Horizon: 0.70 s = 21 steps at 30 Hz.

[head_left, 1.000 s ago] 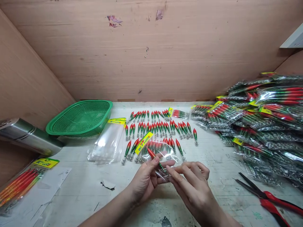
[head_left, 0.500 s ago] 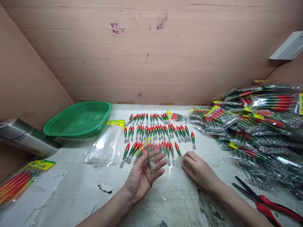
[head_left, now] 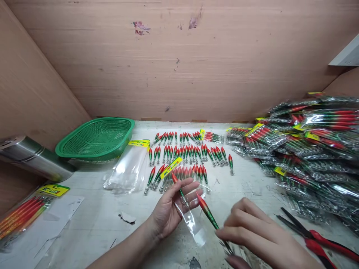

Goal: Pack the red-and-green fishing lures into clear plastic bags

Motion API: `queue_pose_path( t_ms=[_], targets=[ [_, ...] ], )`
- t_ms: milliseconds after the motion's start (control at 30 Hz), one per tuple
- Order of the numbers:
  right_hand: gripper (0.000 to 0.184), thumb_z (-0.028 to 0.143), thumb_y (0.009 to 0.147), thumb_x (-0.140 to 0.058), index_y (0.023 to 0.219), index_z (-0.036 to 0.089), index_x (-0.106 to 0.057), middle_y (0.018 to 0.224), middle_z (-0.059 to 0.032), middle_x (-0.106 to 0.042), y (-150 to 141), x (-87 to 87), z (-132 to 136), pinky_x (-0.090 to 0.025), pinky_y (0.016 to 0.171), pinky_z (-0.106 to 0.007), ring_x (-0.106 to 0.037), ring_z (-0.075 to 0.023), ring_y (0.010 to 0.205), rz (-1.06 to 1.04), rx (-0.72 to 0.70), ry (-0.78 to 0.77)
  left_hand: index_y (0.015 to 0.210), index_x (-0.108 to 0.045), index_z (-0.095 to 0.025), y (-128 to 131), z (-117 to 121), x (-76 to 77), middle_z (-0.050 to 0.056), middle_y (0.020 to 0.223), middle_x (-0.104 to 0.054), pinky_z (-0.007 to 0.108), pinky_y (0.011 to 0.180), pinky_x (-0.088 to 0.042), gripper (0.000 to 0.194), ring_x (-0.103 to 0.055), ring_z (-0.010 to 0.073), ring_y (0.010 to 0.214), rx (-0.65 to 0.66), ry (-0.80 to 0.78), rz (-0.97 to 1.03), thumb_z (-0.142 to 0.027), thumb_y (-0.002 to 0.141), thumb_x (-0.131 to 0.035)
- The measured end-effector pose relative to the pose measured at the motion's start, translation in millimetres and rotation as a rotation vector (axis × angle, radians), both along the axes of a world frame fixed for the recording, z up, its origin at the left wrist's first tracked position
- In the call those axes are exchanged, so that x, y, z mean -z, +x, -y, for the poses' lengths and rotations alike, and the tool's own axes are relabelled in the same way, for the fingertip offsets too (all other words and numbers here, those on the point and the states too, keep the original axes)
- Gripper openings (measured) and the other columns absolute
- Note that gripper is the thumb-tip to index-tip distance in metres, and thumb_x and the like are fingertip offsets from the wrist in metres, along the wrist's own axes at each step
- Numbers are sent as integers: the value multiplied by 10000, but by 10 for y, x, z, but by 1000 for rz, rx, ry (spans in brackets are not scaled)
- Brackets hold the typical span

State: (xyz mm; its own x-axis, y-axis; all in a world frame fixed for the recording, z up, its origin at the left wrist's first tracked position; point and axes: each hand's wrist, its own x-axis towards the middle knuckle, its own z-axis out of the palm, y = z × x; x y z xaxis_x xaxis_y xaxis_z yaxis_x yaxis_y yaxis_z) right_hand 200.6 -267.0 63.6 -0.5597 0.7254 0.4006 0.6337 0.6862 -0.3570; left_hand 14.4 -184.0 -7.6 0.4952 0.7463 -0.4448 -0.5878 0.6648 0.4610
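My left hand (head_left: 171, 209) holds a clear plastic bag (head_left: 193, 226) with a yellow "BCT LURE" header (head_left: 171, 168). One red-and-green fishing lure (head_left: 181, 188) lies in the bag, across my fingers. Between the thumb and fingers of my right hand (head_left: 252, 231) is another fishing lure (head_left: 206, 210), pinched at its hook end, its red tip pointing at the bag. The lure is close to the bag's open side but outside it. Beyond my hands, rows of similar lures (head_left: 186, 153) lie on the white table, the nearest row partly behind the bag.
A stack of bags (head_left: 126, 168) lies left, near a green basket (head_left: 60, 151) and a metal flask (head_left: 36, 158). Packed lures (head_left: 316, 160) are heaped at right, with red-handled scissors (head_left: 314, 235) in front. A pack of orange lures (head_left: 25, 216) sits at lower left.
My right hand has picked up a lure from the front row's right end and brought it toward me, beside the bag. The bag in my left hand has swung slightly.
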Motion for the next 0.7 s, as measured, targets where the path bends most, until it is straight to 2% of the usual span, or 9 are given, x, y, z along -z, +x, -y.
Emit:
queue_pose_path(
  t_ms=[100,200,267,367,500,567,633,700],
  targets=[
    [192,128,866,-507,1006,153,-637,806,-59,-666,-151,138,-101,-471,694,-313,-570,-181,778,63,133,229,989,-673,-99,9,50,-10,148,1052,-706,346,787,-531,269,-682,248,915,65,52,0,-305,852,-567],
    [271,83,890,-398,947,115,-661,912,-109,-698,-203,244,-131,-449,754,-372,-575,-222,852,96,201,444,1010,-674,-93,14,78,-15,155,1061,-704,367,811,-522,291,-679,257,921,94,55,14,-310,856,-557],
    [292,64,885,-384,915,108,-672,964,-136,-697,-231,274,-109,-447,782,-389,-569,-237,888,117,216,501,1027,-669,-87,14,86,-11,161,1078,-697,366,816,-522,297,-675,256,934,97,52,22,-302,864,-545],
    [276,53,875,-401,933,107,-666,856,-125,-688,-284,285,-78,-453,736,-377,-568,-211,798,119,223,552,1087,-636,-65,13,93,-11,184,1103,-682,387,832,-522,325,-671,268,951,106,44,31,-285,872,-532],
    [134,90,857,-498,876,155,-614,727,-49,-614,-133,319,-209,-441,640,-321,-535,-153,673,-108,202,466,1326,-452,-147,2,89,-28,162,1116,-680,369,763,-546,476,-693,249,884,103,37,20,-237,867,-540],
    [75,122,844,-548,848,190,-580,735,-33,-591,137,386,-388,-447,629,-303,-544,-153,692,-177,327,381,1370,-388,-175,-5,75,-38,154,1147,-667,344,717,-555,516,-695,241,876,82,30,39,-248,878,-524],
    [64,221,865,-526,820,210,-570,757,-37,-594,488,507,-611,-458,658,-318,-560,-174,725,-53,535,279,1332,-431,-137,-3,62,-45,153,1158,-661,327,705,-562,463,-691,236,892,45,2,68,-279,895,-493],
    [110,276,850,-519,799,206,-588,729,-37,-593,808,676,-821,-450,581,-310,-563,-180,661,32,574,173,1250,-506,-105,13,64,-47,139,1130,-675,308,702,-567,395,-690,222,891,13,-46,76,-295,905,-478]
  ],
)
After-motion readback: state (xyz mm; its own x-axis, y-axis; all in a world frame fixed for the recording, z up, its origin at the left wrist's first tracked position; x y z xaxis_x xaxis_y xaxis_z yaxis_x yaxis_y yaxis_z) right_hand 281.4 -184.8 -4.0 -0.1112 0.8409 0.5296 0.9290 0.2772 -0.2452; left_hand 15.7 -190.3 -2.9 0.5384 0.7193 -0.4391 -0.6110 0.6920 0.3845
